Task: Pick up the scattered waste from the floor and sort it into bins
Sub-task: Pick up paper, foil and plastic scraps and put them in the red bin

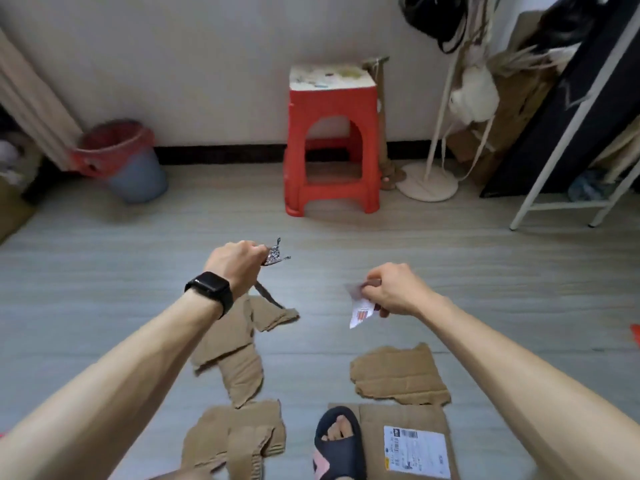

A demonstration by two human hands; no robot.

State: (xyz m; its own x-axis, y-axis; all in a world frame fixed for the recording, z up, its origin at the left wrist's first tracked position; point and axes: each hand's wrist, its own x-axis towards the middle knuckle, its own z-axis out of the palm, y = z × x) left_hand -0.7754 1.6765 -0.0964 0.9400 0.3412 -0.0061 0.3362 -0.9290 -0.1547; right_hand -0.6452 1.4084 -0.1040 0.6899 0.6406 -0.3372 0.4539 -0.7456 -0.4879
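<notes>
Sorting looks early: left hand clutches foil, right hand pinches wrapper, cardboard at six o'clock uncollected.

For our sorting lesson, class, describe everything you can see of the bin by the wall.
The bin is a round blue-grey bucket, seemingly plastic, lined with a red bag folded over its rim. It stands on the floor at the left, near the wall and a beige curtain. Its contents are hidden.

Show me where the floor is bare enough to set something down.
Bare floor stretches from the left hand and right hand up to the red stool, and from the stool across to the bin. Around the slipper, cardboard pieces crowd it.
</notes>
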